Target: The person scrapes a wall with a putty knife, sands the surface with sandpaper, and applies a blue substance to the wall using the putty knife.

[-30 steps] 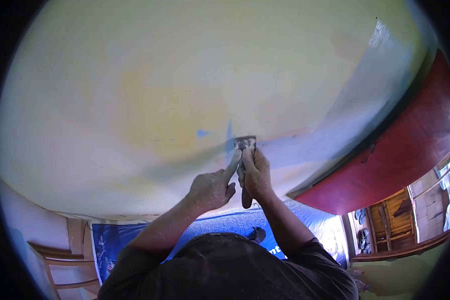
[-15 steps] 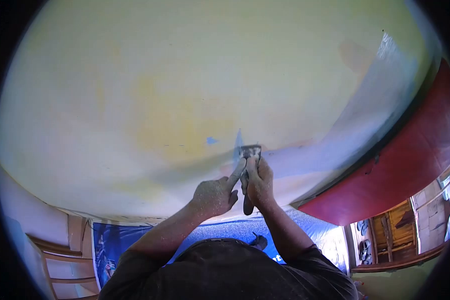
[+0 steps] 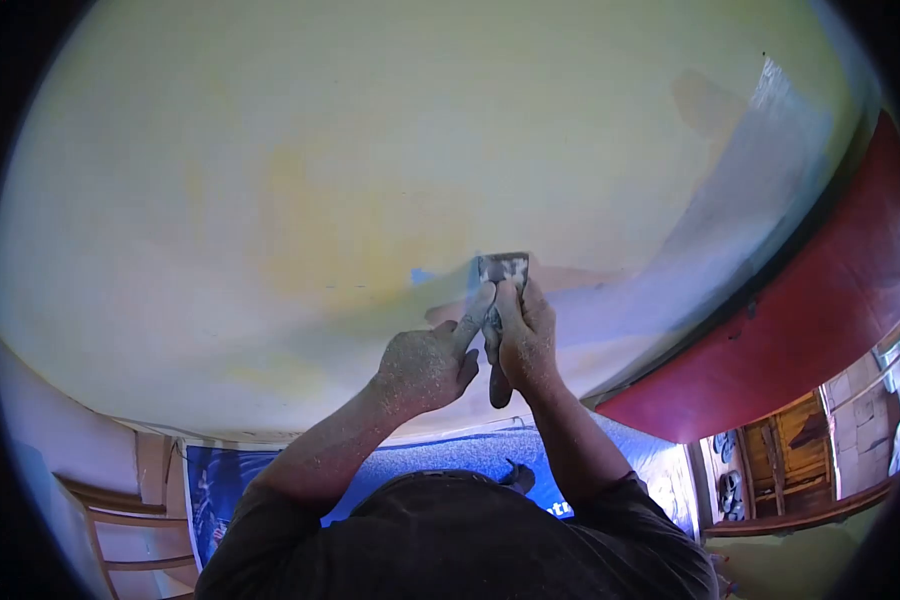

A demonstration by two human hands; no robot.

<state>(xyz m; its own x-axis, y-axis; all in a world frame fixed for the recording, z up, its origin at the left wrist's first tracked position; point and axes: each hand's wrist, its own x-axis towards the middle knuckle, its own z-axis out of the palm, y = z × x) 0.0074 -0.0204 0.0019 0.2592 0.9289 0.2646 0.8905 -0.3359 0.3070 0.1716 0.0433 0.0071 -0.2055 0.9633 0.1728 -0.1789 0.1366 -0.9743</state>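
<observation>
My right hand (image 3: 530, 345) is wrapped around a putty knife (image 3: 504, 267), with the dark handle sticking out below the palm. Its wide blade, smeared with whitish residue, lies against the pale wall (image 3: 370, 130). My left hand (image 3: 420, 368) presses on the same tool: the index finger stretches to the base of the blade while the other fingers curl in. Both hands look dusty. Just left of the blade is a small blue patch (image 3: 421, 275) on the wall, with yellowish staining (image 3: 320, 220) farther left. The blade's contact edge is too small to judge closely.
A red panel (image 3: 770, 340) with a dark edge curves along the right. Below hangs or lies a blue printed sheet (image 3: 390, 465). Wooden shelves (image 3: 135, 530) stand at lower left, and an opening with wooden boards (image 3: 790, 455) shows at lower right.
Both hands and the putty knife have moved up the wall. The blade now covers part of the narrow bluish mark that showed above it.
</observation>
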